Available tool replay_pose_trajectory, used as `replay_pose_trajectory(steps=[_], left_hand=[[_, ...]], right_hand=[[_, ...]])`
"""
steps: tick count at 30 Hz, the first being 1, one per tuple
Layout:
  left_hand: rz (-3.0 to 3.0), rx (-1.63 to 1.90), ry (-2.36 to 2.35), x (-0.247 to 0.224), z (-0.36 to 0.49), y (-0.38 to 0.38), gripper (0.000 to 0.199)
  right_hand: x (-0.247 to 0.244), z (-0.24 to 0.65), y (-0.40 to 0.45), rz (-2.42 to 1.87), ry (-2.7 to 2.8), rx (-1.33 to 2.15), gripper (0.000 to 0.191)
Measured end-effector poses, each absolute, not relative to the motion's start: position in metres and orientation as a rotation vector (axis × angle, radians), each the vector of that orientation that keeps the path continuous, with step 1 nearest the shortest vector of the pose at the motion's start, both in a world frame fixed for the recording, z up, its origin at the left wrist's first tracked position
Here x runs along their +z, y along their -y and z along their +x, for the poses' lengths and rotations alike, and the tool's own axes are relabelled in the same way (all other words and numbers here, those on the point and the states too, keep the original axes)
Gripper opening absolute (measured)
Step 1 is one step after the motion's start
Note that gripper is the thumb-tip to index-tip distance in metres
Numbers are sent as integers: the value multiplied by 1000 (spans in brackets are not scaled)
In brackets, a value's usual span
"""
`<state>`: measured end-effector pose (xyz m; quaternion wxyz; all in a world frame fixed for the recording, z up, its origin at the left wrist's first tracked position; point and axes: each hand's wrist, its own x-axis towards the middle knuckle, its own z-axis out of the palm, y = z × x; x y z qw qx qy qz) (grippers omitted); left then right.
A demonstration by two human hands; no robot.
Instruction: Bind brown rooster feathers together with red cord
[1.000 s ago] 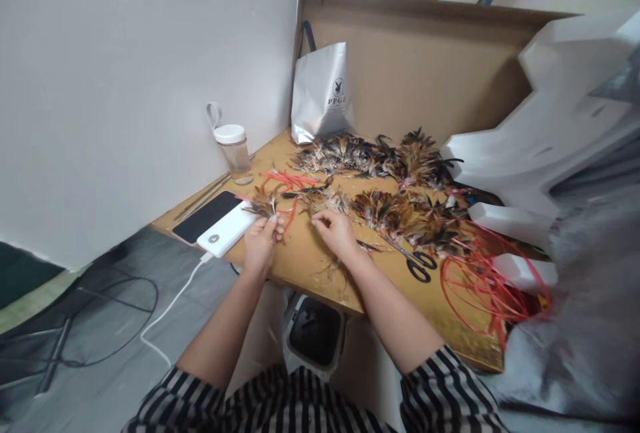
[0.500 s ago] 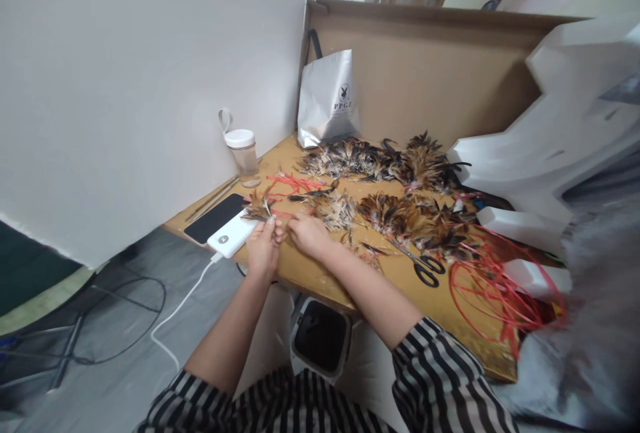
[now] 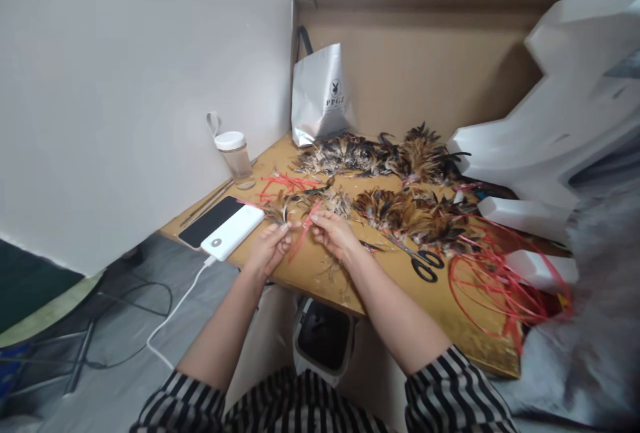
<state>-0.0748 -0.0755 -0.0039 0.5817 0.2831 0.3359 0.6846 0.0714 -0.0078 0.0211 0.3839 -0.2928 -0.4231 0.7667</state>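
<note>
Brown cardboard panel and pale wall are met at the back by a wood-coloured counter, over whose near edge both hands are held. Between and just beyond them, a small feather bunch is seen: brown and tan with darker parts, its plumes loosely fanned away from the person, its lower ends narrowed toward the fingers. By the left hand it is grasped at those lower ends, the grip closed to a pinch of thumb and fingertips. By the right hand a flat red strip is pinched, its free end hung down toward the counter between the hands; whether the feathers are touched by the strip cannot be told. Just left of the bunch, a white power bank is laid beside a dark phone. To the right, more feathers are heaped in a row, with black-handled scissors placed at their near side.
</note>
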Motion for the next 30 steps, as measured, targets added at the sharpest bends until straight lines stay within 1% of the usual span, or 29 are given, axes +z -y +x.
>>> replay_pose_trajectory(steps=[5,11,17,23,30], left_hand=[[710,1454,-800,-2,-71,67,18],[751,1364,-821,0,-61,55,19],[756,1412,-896,0,-60,54,18],[737,1477,-893,1,-61,58,17],[662,1452,-788,0,-64,63,13]], right_hand=[[19,73,4,-772,1259,1742,23],[18,76,1,-827,1302,1666,23],[15,74,2,-832,1358,1691,25],[16,72,4,-828,1322,1751,22],[16,73,5,-773,1261,1846,24]])
